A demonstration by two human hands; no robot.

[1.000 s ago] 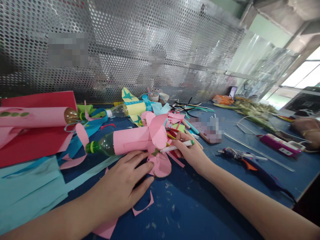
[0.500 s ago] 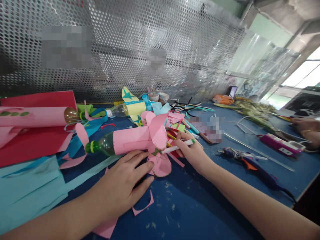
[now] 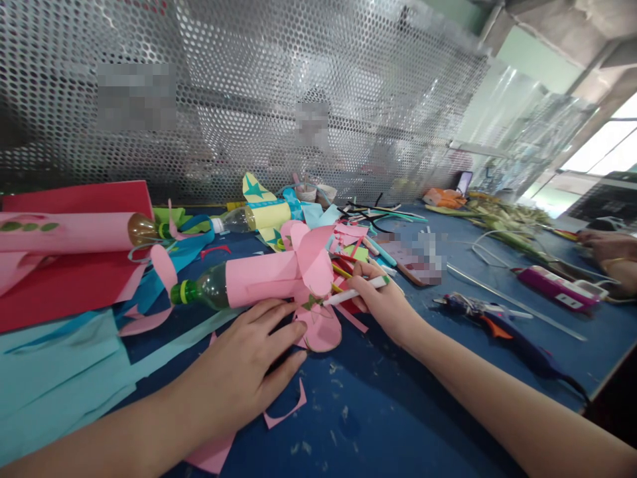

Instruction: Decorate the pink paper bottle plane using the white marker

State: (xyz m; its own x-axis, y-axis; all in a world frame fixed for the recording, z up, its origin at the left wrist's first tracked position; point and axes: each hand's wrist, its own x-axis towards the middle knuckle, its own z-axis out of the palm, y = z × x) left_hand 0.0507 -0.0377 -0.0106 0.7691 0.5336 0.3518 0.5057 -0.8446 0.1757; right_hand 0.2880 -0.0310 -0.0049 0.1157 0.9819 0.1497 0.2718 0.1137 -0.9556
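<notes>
A plastic bottle (image 3: 212, 291) with a green cap lies on its side, wrapped in pink paper (image 3: 261, 275), with rounded pink paper petals (image 3: 314, 262) at its right end. My left hand (image 3: 259, 352) lies against the wrap and the lower petal (image 3: 323, 330), its fingers stretched out and partly spread. In my right hand (image 3: 381, 299) is a white marker (image 3: 365, 292) with a green end. Its tip touches or nearly touches a green star shape (image 3: 312, 303) on the petal. The fingertips around the marker are partly hidden.
Another pink-wrapped bottle (image 3: 99, 232) lies on red sheets at left. A yellow-wrapped bottle (image 3: 269, 216) lies behind. At right are a glue gun (image 3: 512, 335), a purple power strip (image 3: 557, 289) and another person's hand (image 3: 604, 252). A perforated metal panel (image 3: 239, 99) stands behind.
Almost nothing differs. My right hand and the marker have shifted very slightly; my left hand and the bottle stay in place.
</notes>
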